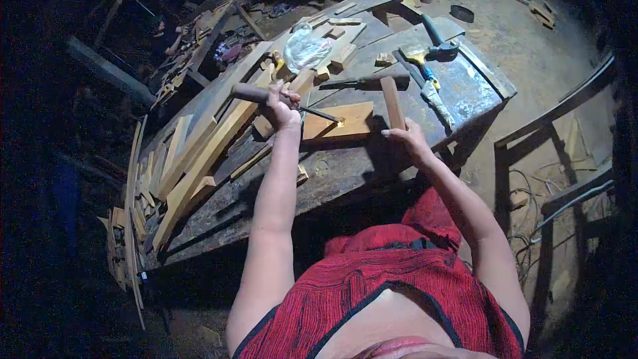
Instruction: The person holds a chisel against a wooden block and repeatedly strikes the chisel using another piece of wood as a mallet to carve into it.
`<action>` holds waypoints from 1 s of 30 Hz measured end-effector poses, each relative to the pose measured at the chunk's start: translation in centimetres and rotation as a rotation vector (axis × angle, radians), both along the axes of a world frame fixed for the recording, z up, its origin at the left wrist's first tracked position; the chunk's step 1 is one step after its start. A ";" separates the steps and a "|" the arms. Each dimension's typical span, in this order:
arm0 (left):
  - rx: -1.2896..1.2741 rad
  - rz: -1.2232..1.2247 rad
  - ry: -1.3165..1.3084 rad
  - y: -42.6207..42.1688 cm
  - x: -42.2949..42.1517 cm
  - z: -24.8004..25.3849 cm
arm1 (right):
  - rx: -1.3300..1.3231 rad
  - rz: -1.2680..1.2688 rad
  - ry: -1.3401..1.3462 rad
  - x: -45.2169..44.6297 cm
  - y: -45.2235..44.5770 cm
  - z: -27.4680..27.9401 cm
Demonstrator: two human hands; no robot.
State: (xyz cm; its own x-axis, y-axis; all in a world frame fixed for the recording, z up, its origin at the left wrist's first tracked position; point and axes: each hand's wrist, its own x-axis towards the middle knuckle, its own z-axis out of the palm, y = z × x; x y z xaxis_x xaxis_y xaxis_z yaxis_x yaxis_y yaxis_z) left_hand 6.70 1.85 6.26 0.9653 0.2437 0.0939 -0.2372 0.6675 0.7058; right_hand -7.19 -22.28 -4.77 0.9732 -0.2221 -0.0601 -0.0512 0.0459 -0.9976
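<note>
A chisel (pixel 318 114) with a thick wooden handle is in my left hand (pixel 284 106), fingers wrapped round it. Its tip rests in a small pale notch (pixel 341 122) on a flat wooden board (pixel 362 117), which lies on the workbench. My right hand (pixel 411 138) grips a flat wooden bar (pixel 393 103), held upright at the right end of the board, apart from the chisel. Just behind the board lies another dark tool (pixel 359 83) with a wooden handle.
On the workbench (pixel 319 183), a hammer (pixel 440 43), a yellow-handled brush (pixel 424 65) and a clear plastic bag (pixel 306 50) lie farther back. Long curved wood strips (pixel 206 153) cover the left side. A metal-edged frame (pixel 558 110) stands at the right.
</note>
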 end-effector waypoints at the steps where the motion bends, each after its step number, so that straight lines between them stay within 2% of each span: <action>1: -0.003 -0.005 0.005 -0.1 0.6 -0.6 | 0.033 0.012 0.008 -0.6 0.2 0.9; 7: 0.156 -0.228 -0.181 -0.7 0.4 -0.4 | 0.041 0.029 0.037 -0.3 -0.2 0.3; 11: 0.209 -0.208 -0.221 -1.4 -0.7 0.1 | -0.031 0.016 0.032 -0.6 0.1 1.0; 12: 0.184 -0.268 -0.234 -1.3 -0.5 0.0 | -0.006 0.024 0.029 -0.6 0.1 1.1; 17: 0.257 -0.218 -0.252 -1.3 -0.5 0.0 | 0.123 0.097 0.090 0.6 -0.5 1.8; 19: 0.278 -0.248 -0.243 -1.3 -0.1 -0.4 | -0.136 0.214 0.197 1.6 -1.0 5.3; 20: 0.296 -0.223 -0.266 -1.8 -1.1 0.4 | -0.199 0.262 0.109 1.6 -0.3 9.4; 21: 0.293 -0.227 -0.268 -2.0 -1.6 1.0 | -0.430 0.183 -0.240 3.0 0.6 11.1; 22: 0.335 -0.258 -0.269 -2.1 -2.0 1.4 | -0.286 0.300 -0.155 1.7 2.1 17.5; 23: 0.379 -0.291 -0.269 -2.2 -2.2 1.4 | -0.274 0.303 -0.293 3.1 3.0 19.4; 25: 0.329 -0.336 -0.282 -2.3 -1.7 0.7 | -0.084 0.360 -0.709 1.9 6.1 25.7; 26: 0.321 -0.324 -0.287 -2.3 -1.6 0.6 | -0.184 0.357 -0.802 1.6 7.1 27.7; 28: 0.301 -0.319 -0.283 -2.1 -1.3 0.3 | -0.553 0.275 -0.911 2.7 8.8 28.6; 29: 0.305 -0.331 -0.283 -1.9 -0.6 -0.6 | -0.819 0.196 -0.911 4.3 9.3 27.4; 30: 0.461 -0.219 -0.354 -1.8 -0.5 -0.7 | -1.047 0.111 -1.005 4.5 10.1 27.4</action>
